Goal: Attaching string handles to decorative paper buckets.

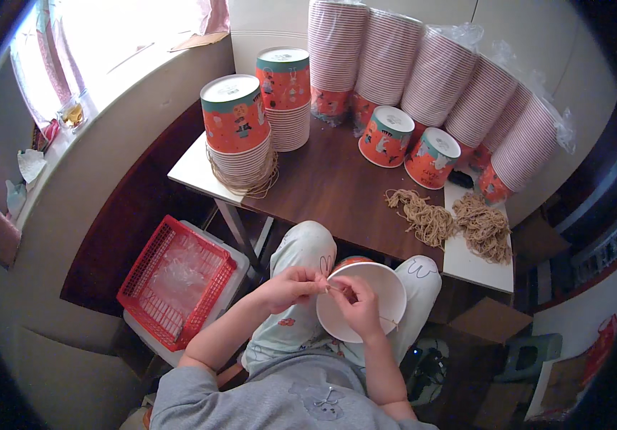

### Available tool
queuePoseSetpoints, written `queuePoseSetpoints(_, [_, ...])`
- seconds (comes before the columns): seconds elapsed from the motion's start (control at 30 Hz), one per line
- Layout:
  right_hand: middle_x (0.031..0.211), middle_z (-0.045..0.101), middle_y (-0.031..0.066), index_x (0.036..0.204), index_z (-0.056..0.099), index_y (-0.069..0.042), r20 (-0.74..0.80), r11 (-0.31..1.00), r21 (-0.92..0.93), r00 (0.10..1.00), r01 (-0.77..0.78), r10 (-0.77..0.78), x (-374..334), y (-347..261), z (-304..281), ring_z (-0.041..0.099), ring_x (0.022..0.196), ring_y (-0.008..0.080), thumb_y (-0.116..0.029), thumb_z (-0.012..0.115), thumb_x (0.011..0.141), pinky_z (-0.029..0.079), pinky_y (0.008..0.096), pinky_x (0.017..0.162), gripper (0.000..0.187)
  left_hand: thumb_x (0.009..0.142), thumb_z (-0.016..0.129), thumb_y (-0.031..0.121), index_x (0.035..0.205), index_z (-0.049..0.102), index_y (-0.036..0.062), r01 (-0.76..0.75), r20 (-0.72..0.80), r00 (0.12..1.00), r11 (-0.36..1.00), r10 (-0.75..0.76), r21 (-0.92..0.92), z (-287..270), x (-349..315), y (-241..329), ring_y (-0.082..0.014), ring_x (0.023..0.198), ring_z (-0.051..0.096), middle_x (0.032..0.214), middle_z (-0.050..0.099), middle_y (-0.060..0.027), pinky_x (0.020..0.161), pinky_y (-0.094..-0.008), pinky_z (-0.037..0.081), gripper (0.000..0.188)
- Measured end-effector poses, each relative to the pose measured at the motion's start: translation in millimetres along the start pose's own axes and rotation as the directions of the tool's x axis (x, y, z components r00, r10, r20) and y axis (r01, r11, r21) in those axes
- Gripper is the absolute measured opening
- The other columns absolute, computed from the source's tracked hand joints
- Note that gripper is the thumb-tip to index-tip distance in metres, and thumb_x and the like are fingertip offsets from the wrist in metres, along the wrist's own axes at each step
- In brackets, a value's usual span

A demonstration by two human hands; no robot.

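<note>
The white-lined paper bucket (pixel 384 283) sits mouth-up between the knees (pixel 310 242). Above its left rim, the left hand (pixel 295 288) and right hand (pixel 357 302) pinch a thin strand of twine (pixel 335 288), fingertips closed, the strand running roughly crosswise. The right hand lies farther over the bucket's mouth, the left just outside its rim.

Head-worn fisheye view, looking down, hands (pixel 294 288) near, table (pixel 316 190) beyond

A white-lined bucket (pixel 340 321) opens upward between knees (pixel 423 269), cord (pixel 391 322) at its rim.
</note>
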State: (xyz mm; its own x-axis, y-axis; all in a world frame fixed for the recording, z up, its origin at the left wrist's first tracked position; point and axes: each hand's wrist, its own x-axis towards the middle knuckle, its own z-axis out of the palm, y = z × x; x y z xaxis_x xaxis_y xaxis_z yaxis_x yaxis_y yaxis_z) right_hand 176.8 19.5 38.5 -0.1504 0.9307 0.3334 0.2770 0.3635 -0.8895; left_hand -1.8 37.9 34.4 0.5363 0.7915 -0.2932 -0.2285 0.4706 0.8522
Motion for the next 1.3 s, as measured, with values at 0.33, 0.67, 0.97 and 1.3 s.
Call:
queuePoseSetpoints(0.33, [0.077, 0.059, 0.0029, 0.089, 0.064, -0.012, 0.000, 0.781, -0.366, 0.839, 0.507, -0.545, -4, 3, -4, 0.056, 0.059, 0.0155, -0.004, 0.072, 0.063, 0.043, 0.0264, 0.045, 0.028, 0.084, 0.059, 0.016, 0.088, 0.061, 0.0081, 0.069, 0.042, 0.997, 0.989, -0.063, -0.132, 2, -2, -1, -0.0019, 0.056, 0.041, 0.074, 0.055, 0.0062, 0.047, -0.0170, 0.030, 0.009])
queuePoseSetpoints(0.67, [0.076, 0.061, 0.0047, 0.079, 0.062, -0.008, -0.093, 0.872, -0.278, 0.893, 0.402, -0.441, -8, 10, -2, 0.060, 0.066, 0.0206, -0.001, 0.066, 0.067, 0.048, 0.0295, 0.056, 0.013, 0.082, 0.057, 0.008, 0.094, 0.063, 0.0056, 0.091, 0.004, 0.996, 0.994, -0.091, -0.056, 9, -6, 13, -0.0052, 0.062, 0.044, 0.075, 0.056, 0.0037, 0.053, -0.0199, 0.035, 0.014])
queuePoseSetpoints(0.97, [0.076, 0.062, 0.0061, 0.079, 0.061, -0.005, -0.168, 0.957, -0.078, 0.942, 0.281, -0.290, -4, 6, -2, 0.061, 0.068, 0.0191, 0.000, 0.065, 0.071, 0.049, 0.0285, 0.059, 0.010, 0.082, 0.052, -0.001, 0.096, 0.061, 0.0014, -0.440, 0.143, 0.889, 0.723, 0.435, 0.533, 11, 2, 3, -0.0091, 0.078, 0.055, 0.085, 0.061, -0.0041, 0.070, -0.0239, 0.044, 0.017])
queuePoseSetpoints(1.3, [0.077, 0.062, 0.0052, 0.079, 0.062, -0.003, -0.186, 0.994, 0.072, 0.980, 0.088, -0.073, -9, 8, -1, 0.060, 0.069, 0.0144, -0.002, 0.065, 0.073, 0.048, 0.0265, 0.061, 0.007, 0.077, 0.058, 0.005, 0.099, 0.060, 0.0017, -0.453, 0.188, 0.881, 0.656, 0.435, 0.603, 17, -1, 17, -0.0112, 0.075, 0.059, 0.084, 0.063, -0.0073, 0.066, -0.0248, 0.046, 0.022])
